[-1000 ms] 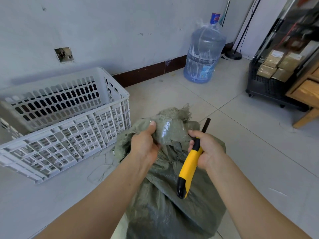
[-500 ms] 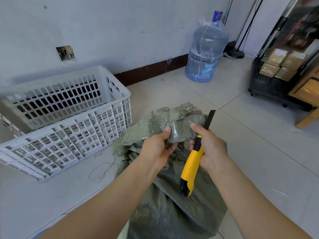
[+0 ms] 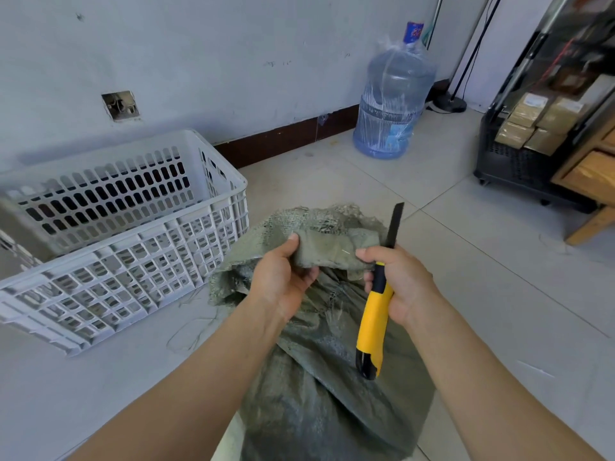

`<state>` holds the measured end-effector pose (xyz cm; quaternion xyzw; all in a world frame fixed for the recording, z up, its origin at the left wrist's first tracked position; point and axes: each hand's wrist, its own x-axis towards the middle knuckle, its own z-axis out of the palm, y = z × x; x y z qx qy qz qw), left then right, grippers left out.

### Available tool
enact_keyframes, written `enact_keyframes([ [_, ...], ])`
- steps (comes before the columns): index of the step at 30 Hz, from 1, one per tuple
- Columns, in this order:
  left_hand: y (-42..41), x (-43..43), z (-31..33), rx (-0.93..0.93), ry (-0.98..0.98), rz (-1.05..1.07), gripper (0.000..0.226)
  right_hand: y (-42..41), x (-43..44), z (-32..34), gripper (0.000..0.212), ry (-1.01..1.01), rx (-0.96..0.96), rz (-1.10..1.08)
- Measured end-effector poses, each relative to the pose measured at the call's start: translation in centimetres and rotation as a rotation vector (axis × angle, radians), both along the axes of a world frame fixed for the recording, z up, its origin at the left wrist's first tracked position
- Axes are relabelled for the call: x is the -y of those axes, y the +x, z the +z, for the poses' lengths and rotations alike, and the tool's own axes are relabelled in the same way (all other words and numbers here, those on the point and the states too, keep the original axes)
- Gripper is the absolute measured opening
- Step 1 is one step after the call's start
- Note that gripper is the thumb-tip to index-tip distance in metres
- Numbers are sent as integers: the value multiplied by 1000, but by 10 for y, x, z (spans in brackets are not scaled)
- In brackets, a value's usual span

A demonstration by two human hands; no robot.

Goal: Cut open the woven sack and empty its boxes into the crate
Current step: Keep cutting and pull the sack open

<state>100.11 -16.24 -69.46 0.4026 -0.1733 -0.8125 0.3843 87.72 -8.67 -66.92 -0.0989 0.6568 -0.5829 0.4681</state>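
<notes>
White crate [image 3: 126,257] sits on the floor, left and far of me. Woven sack [image 3: 319,394] stands near, between my arms and just right of the crate. Its mouth is not yet cut and the boxes are out of sight.

Left hand [image 3: 283,281] pinches the folded, taped top [image 3: 329,251], thumb over, fingers under. Right hand [image 3: 399,284] is wrapped round the yellow knife [image 3: 374,314], thumb touching the fold. Blade [image 3: 394,227] is extended, pointing far, just beside the fold.

Risk: a cut drawn leftward runs toward my left fingers. Slack weave may snag, and then the blade could jump or bite into the boxes.
</notes>
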Motion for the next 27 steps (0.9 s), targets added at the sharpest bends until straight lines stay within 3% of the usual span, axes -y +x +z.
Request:
enact_keyframes([
  [3,3,-1,-1,-12,19,43,20,-2,-2,3,11,-14,49,20],
  [6,-4,-17,-4,7,34,-90,32,1,-2,2,12,-44,34,26],
  [8,-10,-23,-4,10,45,-166,26,6,-1,1,13,-48,39,66],
  [12,-12,-15,-8,26,-21,-118,8,9,-2,0,16,-35,30,107],
  [20,-10,-20,-7,103,-117,-193,10,5,-2,-2,14,-13,-117,69],
  [27,-7,-18,-6,46,-128,-263,22,4,-2,-1,12,-20,-127,34],
])
